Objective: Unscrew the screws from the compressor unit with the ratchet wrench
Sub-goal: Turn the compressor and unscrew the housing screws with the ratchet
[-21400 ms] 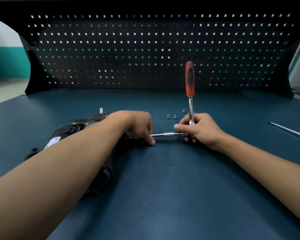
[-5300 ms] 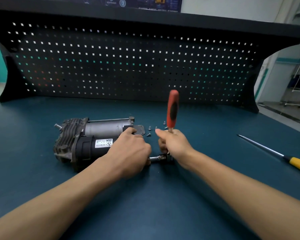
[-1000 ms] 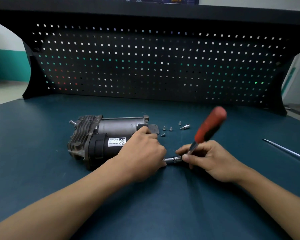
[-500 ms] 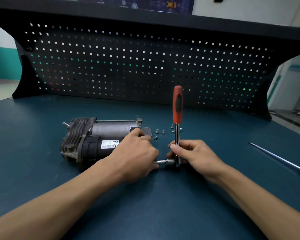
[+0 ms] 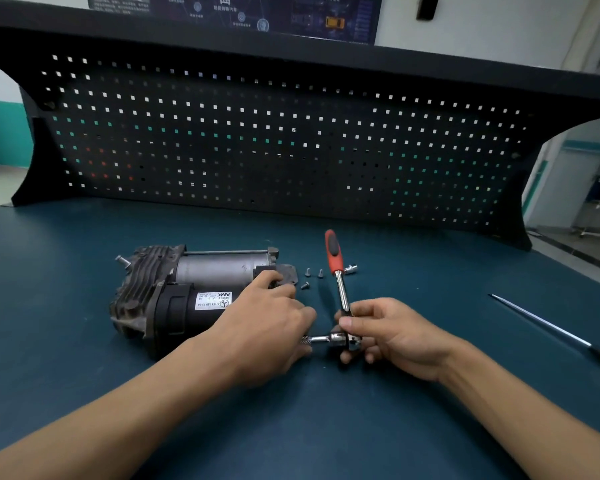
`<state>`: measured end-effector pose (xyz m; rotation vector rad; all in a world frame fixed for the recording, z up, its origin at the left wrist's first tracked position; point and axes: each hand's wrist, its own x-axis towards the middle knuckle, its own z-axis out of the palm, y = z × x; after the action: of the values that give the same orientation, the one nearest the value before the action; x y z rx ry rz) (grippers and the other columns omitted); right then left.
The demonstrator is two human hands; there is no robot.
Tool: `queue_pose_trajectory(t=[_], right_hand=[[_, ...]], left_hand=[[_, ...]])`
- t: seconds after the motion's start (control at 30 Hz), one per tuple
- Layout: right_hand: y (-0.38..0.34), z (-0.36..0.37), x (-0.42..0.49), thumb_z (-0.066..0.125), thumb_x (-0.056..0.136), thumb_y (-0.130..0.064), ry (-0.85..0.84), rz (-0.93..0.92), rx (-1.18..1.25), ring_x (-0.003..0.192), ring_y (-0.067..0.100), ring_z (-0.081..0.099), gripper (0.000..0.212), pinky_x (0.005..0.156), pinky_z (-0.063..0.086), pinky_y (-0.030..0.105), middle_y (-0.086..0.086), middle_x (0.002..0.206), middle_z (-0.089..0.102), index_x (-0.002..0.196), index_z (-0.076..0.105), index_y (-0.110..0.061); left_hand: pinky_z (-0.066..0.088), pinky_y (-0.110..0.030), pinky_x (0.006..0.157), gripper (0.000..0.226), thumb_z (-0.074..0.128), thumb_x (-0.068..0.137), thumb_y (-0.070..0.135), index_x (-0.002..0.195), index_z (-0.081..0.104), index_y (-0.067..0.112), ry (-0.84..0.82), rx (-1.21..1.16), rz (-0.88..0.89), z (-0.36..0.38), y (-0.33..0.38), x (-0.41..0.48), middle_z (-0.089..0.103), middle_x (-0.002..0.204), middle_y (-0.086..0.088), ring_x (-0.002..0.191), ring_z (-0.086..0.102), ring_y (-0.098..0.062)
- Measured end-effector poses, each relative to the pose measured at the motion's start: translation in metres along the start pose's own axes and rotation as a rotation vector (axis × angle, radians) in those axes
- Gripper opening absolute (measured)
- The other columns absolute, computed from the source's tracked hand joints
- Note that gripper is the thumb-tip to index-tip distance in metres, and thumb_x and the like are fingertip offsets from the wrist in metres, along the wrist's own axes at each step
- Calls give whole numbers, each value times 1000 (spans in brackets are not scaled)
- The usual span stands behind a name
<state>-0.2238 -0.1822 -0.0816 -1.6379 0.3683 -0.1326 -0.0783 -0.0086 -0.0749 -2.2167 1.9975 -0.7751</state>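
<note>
Ratchet wrench at the compressor unit, both hands on the tool.
Right hand pinched the wrench shaft just above the head, handle upright. Left hand curled round the extension bar at the unit's right end. Unit lay left of centre on the table.

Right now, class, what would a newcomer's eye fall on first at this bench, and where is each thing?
The red-handled ratchet wrench stands up mid-bench, gripped low by the right hand. Beside it lies the grey-and-black compressor unit, its wrench-side end covered by the left hand. A few loose screws lie just behind the hands.
</note>
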Motion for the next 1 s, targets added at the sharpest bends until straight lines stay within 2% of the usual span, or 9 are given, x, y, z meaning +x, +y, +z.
queue_pose_trajectory(t=[0.1,0.23,0.4,0.5,0.6,0.83,1.0], right_hand=[[0,-3,-1,84,74,-19,-24,-6,4,75,25,73,49,47,45,19,9,103,74,115,59,-5],[1,-3,-2,83,68,-13,1,-32,28,74,25,72,56,48,48,20,5,103,74,120,63,-8],[5,0,-2,80,72,5,21,-118,2,75,21,70,42,50,49,22,5,104,76,102,78,-26],[6,3,-3,76,77,12,22,-143,-65,80,13,69,42,51,50,21,5,106,76,96,79,-25],[6,4,-4,74,77,14,13,-161,-74,82,13,68,38,53,50,22,5,106,77,93,79,-20],[9,4,-3,74,77,15,32,-163,-97,82,27,58,33,53,48,21,5,81,71,101,76,-8],[9,5,-4,70,79,18,42,-174,-146,61,8,58,35,51,45,20,0,70,65,105,74,-6]], left_hand=[[28,-36,104,29,48,93,58,91,48,29,1,8,-15,0,1,-1,67,94,9,98,55,-18],[29,-37,101,34,41,97,58,92,57,28,-22,54,-1,1,1,-1,68,91,8,96,55,-19],[30,-38,99,37,38,99,53,88,62,27,3,82,31,2,0,-2,68,86,7,90,55,-20],[30,-37,98,36,38,99,52,87,62,27,15,82,30,3,-1,-2,68,85,7,89,54,-19],[29,-37,98,36,36,99,51,87,62,28,7,75,27,3,0,-2,68,86,8,89,54,-19],[32,-38,98,39,34,99,51,86,62,27,-6,83,18,3,0,-1,68,85,7,89,55,-20],[30,-38,98,41,27,103,49,87,57,28,-38,99,12,5,1,0,67,88,6,90,53,-20]])
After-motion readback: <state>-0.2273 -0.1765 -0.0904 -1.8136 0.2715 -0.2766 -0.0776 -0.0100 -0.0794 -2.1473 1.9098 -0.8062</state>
